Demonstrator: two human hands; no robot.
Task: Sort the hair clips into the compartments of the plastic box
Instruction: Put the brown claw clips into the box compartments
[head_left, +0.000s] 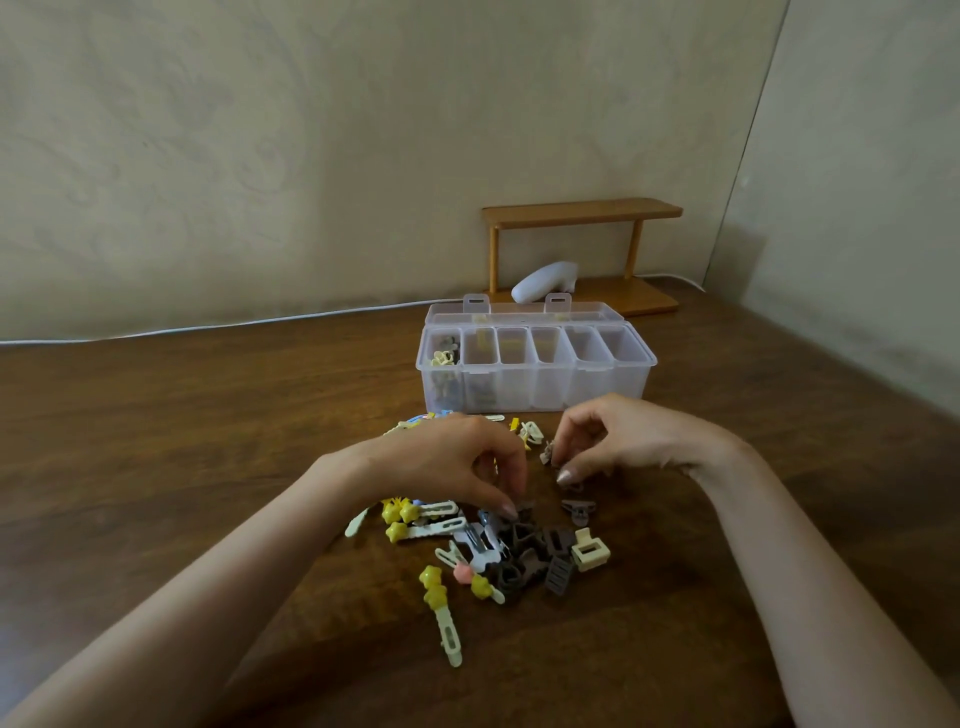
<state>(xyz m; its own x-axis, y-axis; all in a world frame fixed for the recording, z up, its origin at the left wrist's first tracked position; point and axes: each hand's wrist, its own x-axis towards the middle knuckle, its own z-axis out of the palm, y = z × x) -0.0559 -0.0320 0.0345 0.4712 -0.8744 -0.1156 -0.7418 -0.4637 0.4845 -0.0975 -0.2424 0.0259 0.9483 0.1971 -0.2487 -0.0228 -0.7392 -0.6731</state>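
Right hand (623, 441) pinching tan clip (546, 453), left hand (457, 460) pinching brown clip (525, 508)

The desk (208, 415) is dark brown with a streaky wood grain. Toward its far edge, the plastic box (597, 387) is clear and colourless. Its leftmost compartment shows cream and brown pieces, and the next seems to hold something grey-brown, though the cloudy wall blurs it. Mid-desk, the brown clips (519, 551) are a flat chocolate shade. The claw clip (590, 548) is cream. The star clips (397, 512) carry bright yellow stars on pale cream bars. One bead (462, 573) is pink, and a snap clip (483, 518) is pale blue-grey. Near the far right corner, the shelf (582, 210) is honey-toned wood and the object (543, 283) on it is white. The cable (208, 327) is white. The wall (260, 156) is beige with faint mottled swirls.
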